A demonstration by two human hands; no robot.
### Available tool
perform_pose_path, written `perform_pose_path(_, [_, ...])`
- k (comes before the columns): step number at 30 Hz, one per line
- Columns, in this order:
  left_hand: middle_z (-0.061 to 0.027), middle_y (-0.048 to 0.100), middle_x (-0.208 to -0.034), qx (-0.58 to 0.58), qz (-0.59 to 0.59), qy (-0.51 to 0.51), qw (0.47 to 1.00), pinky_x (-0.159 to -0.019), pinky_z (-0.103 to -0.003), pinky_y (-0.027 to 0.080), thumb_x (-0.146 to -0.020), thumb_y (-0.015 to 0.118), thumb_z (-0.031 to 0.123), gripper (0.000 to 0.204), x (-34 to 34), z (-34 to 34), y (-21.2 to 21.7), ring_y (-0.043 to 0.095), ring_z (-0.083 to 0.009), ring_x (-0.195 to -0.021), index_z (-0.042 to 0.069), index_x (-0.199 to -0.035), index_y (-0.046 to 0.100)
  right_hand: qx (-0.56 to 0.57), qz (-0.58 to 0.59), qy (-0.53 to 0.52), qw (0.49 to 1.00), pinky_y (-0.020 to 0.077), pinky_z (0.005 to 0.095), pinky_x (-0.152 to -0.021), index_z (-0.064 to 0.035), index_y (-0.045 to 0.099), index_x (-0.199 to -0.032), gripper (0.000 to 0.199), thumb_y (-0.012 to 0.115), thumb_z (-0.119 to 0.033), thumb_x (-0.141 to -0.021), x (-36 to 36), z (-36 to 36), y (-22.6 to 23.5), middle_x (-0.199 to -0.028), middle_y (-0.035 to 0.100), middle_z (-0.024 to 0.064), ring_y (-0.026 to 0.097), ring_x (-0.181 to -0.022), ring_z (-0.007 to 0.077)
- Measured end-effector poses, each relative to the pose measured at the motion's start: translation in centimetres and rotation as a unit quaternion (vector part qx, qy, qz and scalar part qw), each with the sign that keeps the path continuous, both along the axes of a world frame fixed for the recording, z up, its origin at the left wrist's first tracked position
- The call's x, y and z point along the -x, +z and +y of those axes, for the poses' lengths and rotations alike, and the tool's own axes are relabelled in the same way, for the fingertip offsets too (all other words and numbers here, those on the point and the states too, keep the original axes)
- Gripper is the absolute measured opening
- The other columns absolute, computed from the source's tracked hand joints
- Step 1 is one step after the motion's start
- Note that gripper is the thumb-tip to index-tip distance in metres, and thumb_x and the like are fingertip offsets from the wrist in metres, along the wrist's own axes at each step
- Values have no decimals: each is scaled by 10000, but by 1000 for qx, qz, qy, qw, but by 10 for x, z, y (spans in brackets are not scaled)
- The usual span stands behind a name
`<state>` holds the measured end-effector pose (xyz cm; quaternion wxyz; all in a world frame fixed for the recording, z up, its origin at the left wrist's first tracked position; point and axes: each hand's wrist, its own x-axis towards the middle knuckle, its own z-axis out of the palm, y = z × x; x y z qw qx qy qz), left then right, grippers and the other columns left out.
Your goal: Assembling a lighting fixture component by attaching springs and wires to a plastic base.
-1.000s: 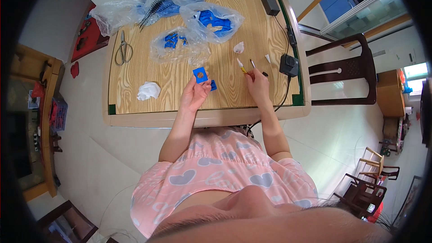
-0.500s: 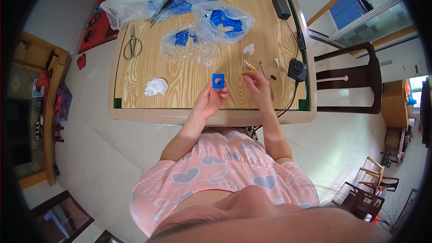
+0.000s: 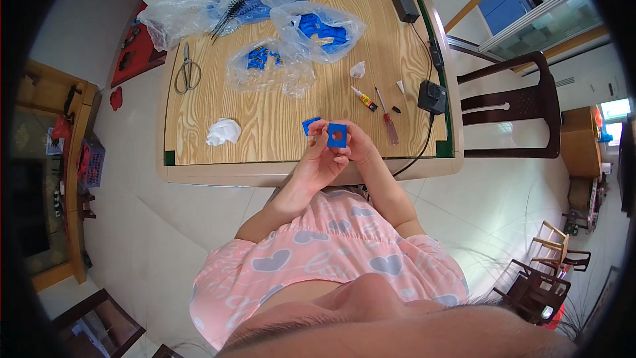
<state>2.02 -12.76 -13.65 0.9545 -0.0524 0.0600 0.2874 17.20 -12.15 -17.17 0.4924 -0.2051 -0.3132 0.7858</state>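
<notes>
A small blue square plate with a round hole (image 3: 338, 127) is held up near the table's front edge. My left hand (image 3: 322, 161) pinches it from the left and below. The fingers of my right hand (image 3: 360, 144) close on its right side, so both hands meet at it. Just beyond my left fingertips shows another blue piece (image 3: 309, 126), partly covered by them; I cannot tell whether it lies on the table or is touched. A yellow and black glue tube (image 3: 364, 99) and a screwdriver with a red clear handle (image 3: 389, 126) lie beyond my right hand.
Clear bags hold small blue parts (image 3: 264, 58) and larger blue pieces (image 3: 322, 28). Scissors (image 3: 188, 75), crumpled white tissue (image 3: 224, 131) and a white nozzle cap (image 3: 400, 86) lie about. A black box with a cable (image 3: 432, 97) sits at the table's right edge, near a dark chair (image 3: 507, 106).
My right hand has come left and down from beside the glue tube to the plate. My left hand has shifted slightly right with the plate. The other blue piece now shows; the view has shifted slightly.
</notes>
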Motion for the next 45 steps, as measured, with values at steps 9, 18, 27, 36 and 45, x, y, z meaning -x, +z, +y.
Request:
perform_pose_path(9, [-77,643,-1036,-263,241,29,934,-627,-245,469,-916,647,277,257,28,9,-9,573,-122,-741,100,-1095,593,-21,235,-75,969,412,481,-1021,-8,545,-1244,573,599,-453,-887,-6,-3,-14,-1206,583,146,519,-1191,277])
perform_pose_path(18, [-141,575,-1056,-710,623,127,303,-884,-390,455,-732,759,148,382,27,62,1,558,-307,-986,23,-1066,623,19,199,-152,968,347,515,-1054,-71,566,-1207,461,609,-413,-902,-34,-11,-42,-1172,606,86,547,-1124,258])
perform_pose_path(27, [-173,596,-965,-715,649,-7,261,-850,-432,468,-734,717,118,305,52,92,6,572,-381,-948,15,-1003,618,53,200,-185,961,347,503,-1047,-67,556,-1200,436,617,-383,-905,-30,-10,-35,-1154,610,65,546,-1108,253])
perform_pose_path(36, [-204,618,-899,-808,539,-237,-15,-711,-446,523,-766,580,59,116,-4,104,33,623,-359,-855,-16,-829,641,61,186,-181,964,382,483,-1019,-76,557,-1195,429,617,-388,-907,-27,-14,-34,-1145,612,51,569,-1068,240])
perform_pose_path(45, [-198,591,-967,-816,565,-3,122,-757,-461,512,-744,681,79,292,13,116,3,612,-384,-871,4,-978,523,61,188,-194,961,436,437,-964,-55,545,-1204,465,605,-412,-912,-28,-14,-34,-1108,619,66,596,-1024,224])
